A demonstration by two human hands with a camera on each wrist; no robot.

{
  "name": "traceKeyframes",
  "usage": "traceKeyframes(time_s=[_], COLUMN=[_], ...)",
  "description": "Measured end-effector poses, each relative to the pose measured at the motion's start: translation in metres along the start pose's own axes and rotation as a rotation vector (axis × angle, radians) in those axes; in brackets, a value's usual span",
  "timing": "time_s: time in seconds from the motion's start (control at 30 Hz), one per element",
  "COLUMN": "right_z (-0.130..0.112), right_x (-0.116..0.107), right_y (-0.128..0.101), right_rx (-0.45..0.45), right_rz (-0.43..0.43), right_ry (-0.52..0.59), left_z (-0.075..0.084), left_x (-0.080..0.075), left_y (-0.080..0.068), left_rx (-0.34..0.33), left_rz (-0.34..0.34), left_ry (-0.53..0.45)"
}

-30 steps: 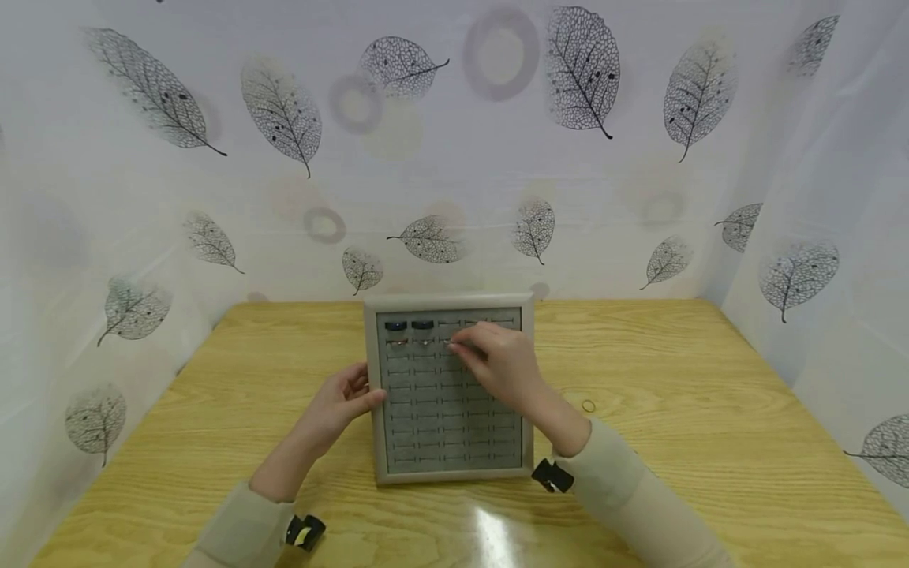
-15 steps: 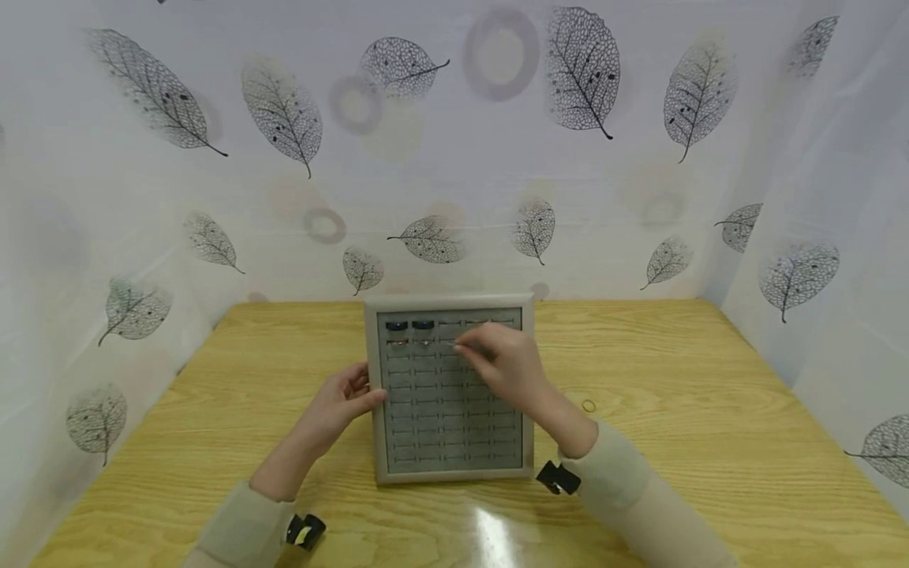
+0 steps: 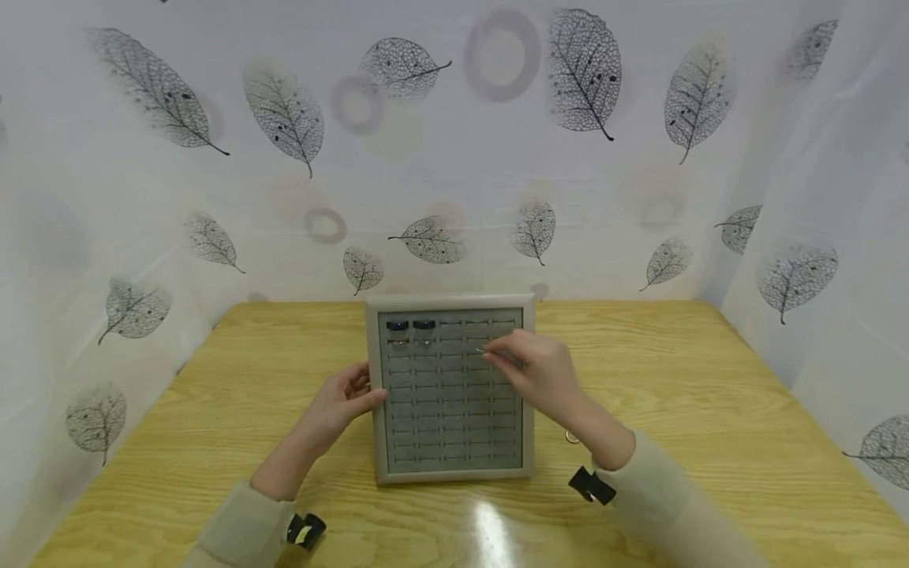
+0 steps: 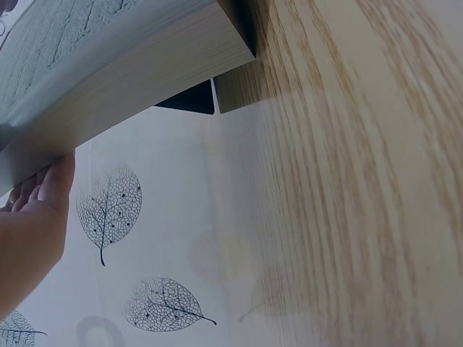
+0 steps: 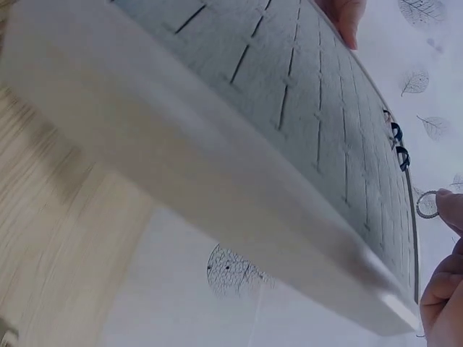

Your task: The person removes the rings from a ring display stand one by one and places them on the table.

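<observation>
A framed ring display board [image 3: 454, 410], lined with grey slotted padding, leans upright on the table. My left hand [image 3: 341, 398] grips its left edge, thumb on the front; in the left wrist view those fingers [image 4: 56, 181] lie behind the frame. Thumb and forefinger of my right hand [image 3: 536, 371] pinch a thin silver ring [image 5: 427, 204], held just off the board's upper right part. Two dark rings [image 3: 424, 324] sit in the top row at the left. Below them, two slender rings [image 3: 426, 342] fill the second row's first slots.
A loose ring [image 3: 572, 437] lies on the wooden table [image 3: 682, 379], partly beside my right forearm. A dark support [image 4: 192, 99] shows behind the board. Leaf-printed white cloth [image 3: 454, 166] encloses the table's back and sides.
My right hand has moved right and away from the third slot of the second row, carrying the silver ring. My forearm now covers where a gold ring lay. The left hand stays put.
</observation>
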State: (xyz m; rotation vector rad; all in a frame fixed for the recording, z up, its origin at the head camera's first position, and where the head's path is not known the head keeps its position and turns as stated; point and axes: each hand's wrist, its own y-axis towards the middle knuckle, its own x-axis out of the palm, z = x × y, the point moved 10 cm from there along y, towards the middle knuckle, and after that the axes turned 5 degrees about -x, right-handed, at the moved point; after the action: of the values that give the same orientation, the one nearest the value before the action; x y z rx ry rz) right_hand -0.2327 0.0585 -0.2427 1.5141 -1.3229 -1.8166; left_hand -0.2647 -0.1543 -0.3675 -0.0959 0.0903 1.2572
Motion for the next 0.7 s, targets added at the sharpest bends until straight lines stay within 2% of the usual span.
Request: traceKeyframes(time_s=[0.47, 0.7], right_z=[0.010, 0.018], right_x=[-0.037, -0.047], right_y=[-0.033, -0.053], right_rx=[0.004, 0.011], right_rz=[-0.082, -0.122], right_ry=[-0.128, -0.160], left_z=[-0.001, -0.001], left_x=[0.001, 0.000], left_y=[0.000, 0.000], left_rx=[0.006, 0.010], left_rz=[-0.012, -0.010], left_ry=[0.004, 0.004])
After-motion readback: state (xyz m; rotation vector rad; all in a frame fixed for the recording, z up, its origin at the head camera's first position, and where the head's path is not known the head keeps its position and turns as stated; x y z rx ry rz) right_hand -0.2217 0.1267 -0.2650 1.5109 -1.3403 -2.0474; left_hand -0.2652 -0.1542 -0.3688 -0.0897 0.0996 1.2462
